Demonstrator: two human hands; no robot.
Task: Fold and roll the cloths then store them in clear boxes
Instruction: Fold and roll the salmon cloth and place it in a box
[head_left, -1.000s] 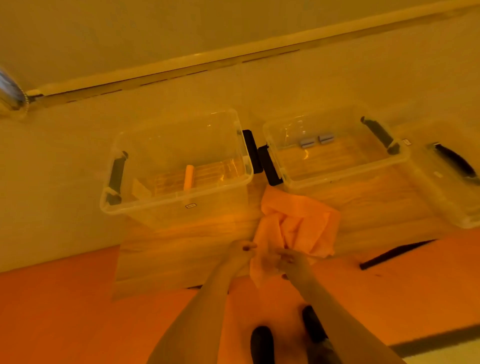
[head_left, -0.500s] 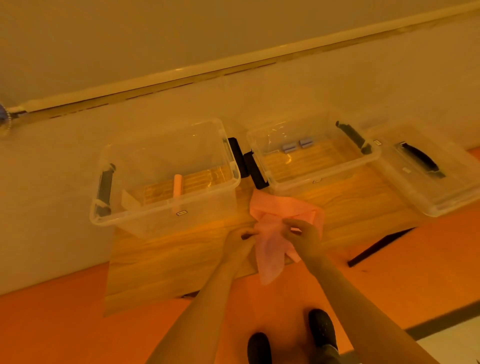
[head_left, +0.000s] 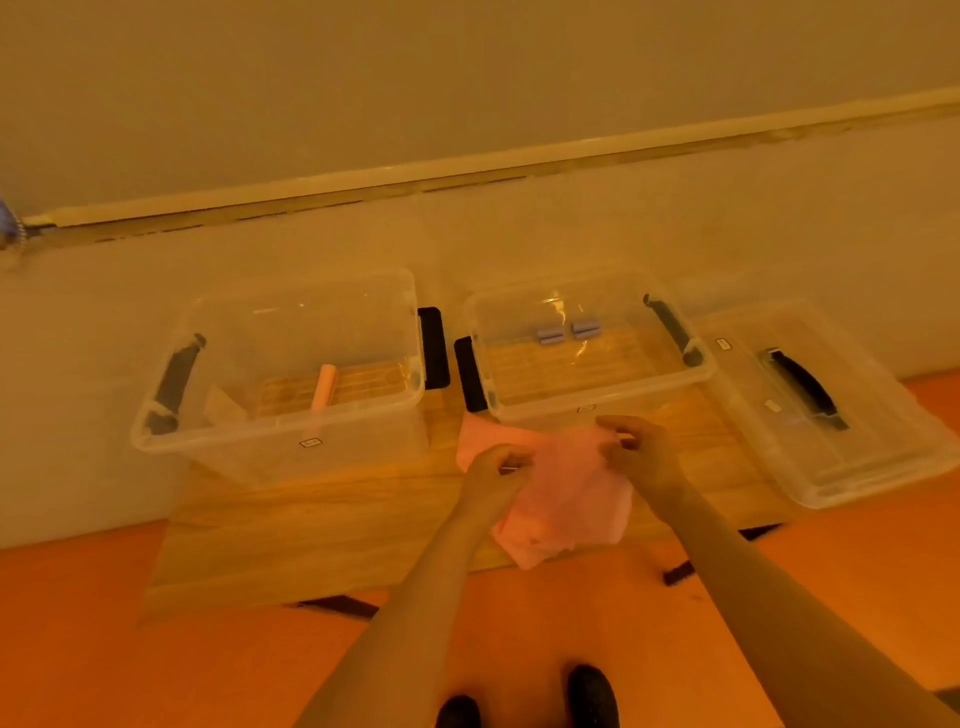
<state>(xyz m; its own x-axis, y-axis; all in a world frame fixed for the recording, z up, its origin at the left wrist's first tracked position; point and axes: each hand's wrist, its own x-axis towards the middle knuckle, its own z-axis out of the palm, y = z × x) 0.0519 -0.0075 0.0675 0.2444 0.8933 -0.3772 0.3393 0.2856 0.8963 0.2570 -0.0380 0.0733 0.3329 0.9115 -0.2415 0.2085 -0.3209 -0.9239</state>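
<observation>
So that the pink cloth (head_left: 563, 493) opens flat for folding, both hands' fingers (head_left: 615, 434) are pinching its upper edge apart.

Obscured: my hands (head_left: 498, 467) are covering the pink cloth's (head_left: 566, 499) upper edge; box labels (head_left: 310, 442) are reading too small; shoes (head_left: 592, 696) are being cropped.

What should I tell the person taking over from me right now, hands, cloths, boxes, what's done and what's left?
Left hand and right hand each pinch the top edge of the pink cloth, spread over the table's front edge, not yet folded.
Done: one pink roll lies in the left box; two blue rolls lie in the middle box.
A lidded box stands at the right.
Left: fold, roll and store this cloth.
</observation>
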